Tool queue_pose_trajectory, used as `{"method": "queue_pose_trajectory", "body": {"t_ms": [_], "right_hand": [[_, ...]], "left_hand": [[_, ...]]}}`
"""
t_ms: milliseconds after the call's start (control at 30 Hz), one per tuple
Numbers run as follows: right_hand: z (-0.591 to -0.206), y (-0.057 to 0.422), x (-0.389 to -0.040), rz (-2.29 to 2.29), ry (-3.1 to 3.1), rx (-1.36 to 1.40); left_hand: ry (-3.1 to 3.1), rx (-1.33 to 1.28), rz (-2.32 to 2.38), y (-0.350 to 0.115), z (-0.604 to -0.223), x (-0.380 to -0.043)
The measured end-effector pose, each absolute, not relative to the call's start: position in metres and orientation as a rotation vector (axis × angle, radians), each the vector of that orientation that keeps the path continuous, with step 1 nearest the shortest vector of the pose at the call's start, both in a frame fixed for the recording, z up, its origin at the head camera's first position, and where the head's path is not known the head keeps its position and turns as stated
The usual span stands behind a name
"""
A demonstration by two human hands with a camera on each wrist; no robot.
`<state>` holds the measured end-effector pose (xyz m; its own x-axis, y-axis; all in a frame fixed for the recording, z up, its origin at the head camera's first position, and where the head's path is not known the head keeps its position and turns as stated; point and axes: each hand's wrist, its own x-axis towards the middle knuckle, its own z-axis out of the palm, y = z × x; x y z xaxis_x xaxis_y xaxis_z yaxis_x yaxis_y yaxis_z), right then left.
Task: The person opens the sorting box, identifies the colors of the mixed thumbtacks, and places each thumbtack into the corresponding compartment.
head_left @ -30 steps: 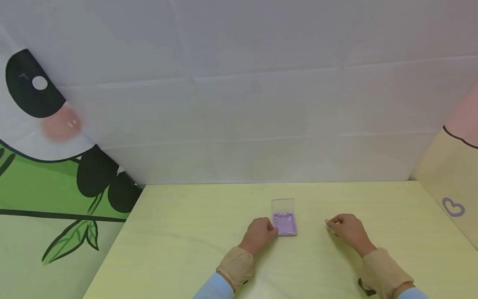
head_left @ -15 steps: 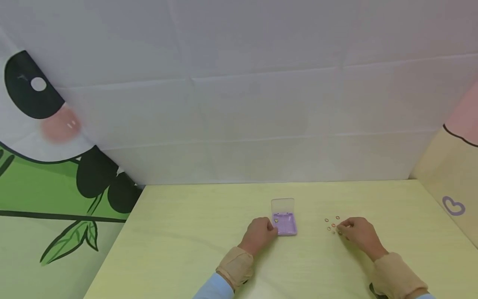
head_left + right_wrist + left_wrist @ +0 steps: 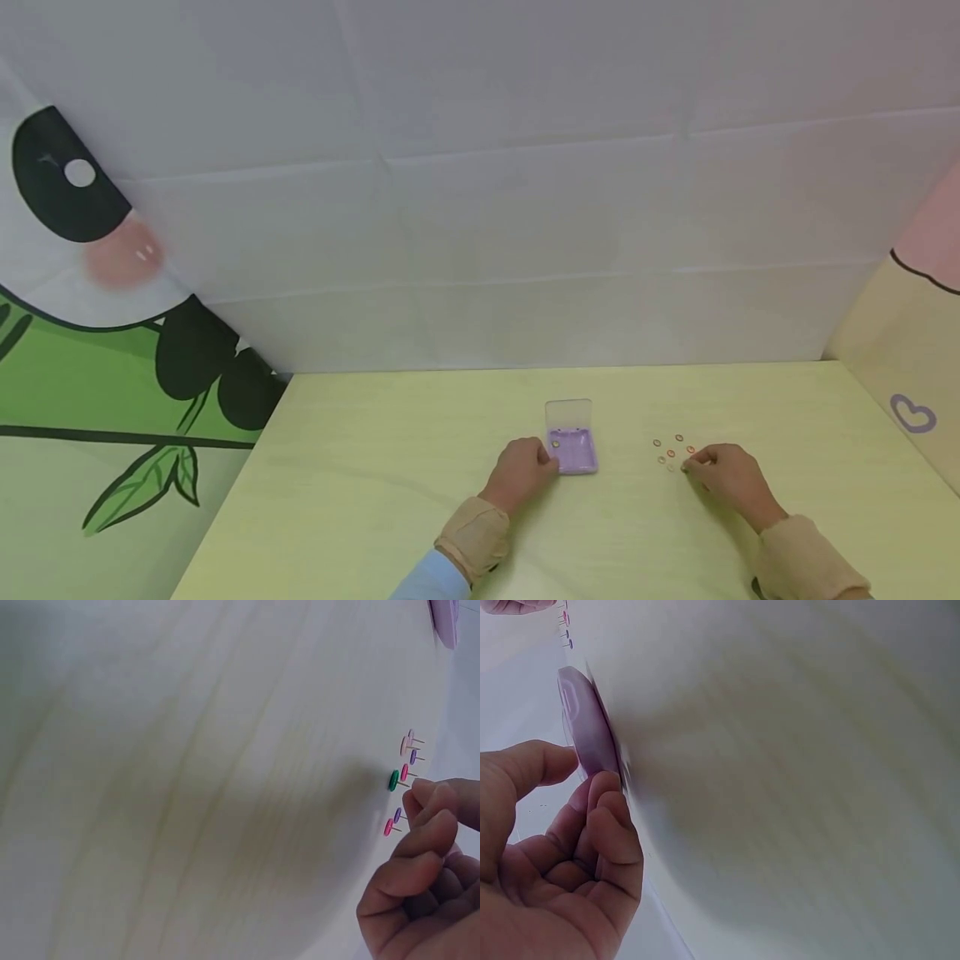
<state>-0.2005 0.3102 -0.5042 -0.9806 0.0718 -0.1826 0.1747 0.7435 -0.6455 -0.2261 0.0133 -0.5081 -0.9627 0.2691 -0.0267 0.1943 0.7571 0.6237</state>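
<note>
A small purple box (image 3: 576,454) with its clear lid (image 3: 568,412) raised stands mid-table in the head view. One small yellowish piece (image 3: 555,444) is inside it. My left hand (image 3: 521,473) grips the box's left side between thumb and fingers; the left wrist view shows the box wall (image 3: 592,739) there. Several thumbtacks (image 3: 671,454) lie pin-up on the table to the right. The thumb and finger of my right hand (image 3: 431,862) meet at the pin of a green thumbtack (image 3: 394,780) and pinch it. Pink and purple thumbtacks (image 3: 405,772) are close by.
The pale yellow table (image 3: 375,467) ends at a white sheet wall (image 3: 480,208). Printed panels (image 3: 210,358) flank it left and right. Both wrists wear tan cuffs (image 3: 472,533).
My right hand has shifted right and towards me, uncovering several thumbtacks, and has come to the green thumbtack. The left hand and box have stayed put.
</note>
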Motion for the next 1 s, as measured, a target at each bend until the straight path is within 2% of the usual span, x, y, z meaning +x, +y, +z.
{"method": "queue_pose_trajectory", "body": {"t_ms": [1000], "right_hand": [[-0.5050,0.3110,-0.1982,-1.029,2.773,0.254]], "left_hand": [[2.839,0.376,0.984,0.0111,-0.5023,-0.2237]]}}
